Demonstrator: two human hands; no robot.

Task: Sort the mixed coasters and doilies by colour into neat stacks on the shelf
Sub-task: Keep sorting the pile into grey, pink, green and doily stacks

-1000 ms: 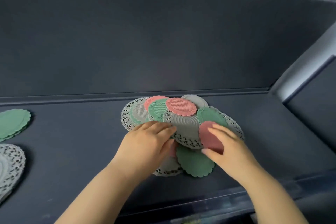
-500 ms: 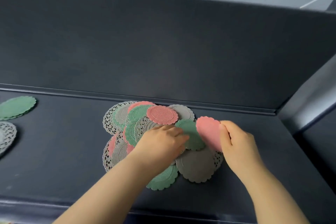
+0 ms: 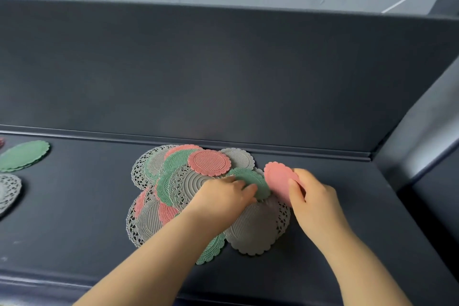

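A mixed pile (image 3: 173, 181) of pink, green and grey scalloped coasters and lace doilies lies in the middle of the dark shelf (image 3: 74, 206). My right hand (image 3: 313, 196) pinches a plain pink coaster (image 3: 277, 180) and holds it tilted just above the pile's right edge. My left hand (image 3: 223, 196) rests on the pile, its fingertips on a green coaster (image 3: 250, 179). A ribbed pink coaster (image 3: 210, 163) sits on top at the back.
At the far left lie a stack of green coasters (image 3: 23, 155) and a grey lace doily stack (image 3: 8, 190). The shelf's back wall (image 3: 223, 82) rises behind, and a slanted side panel (image 3: 422, 131) closes the right end.
My right hand has lifted the pink coaster off the pile and drawn it right. My left hand slid right across the pile onto the green coaster.
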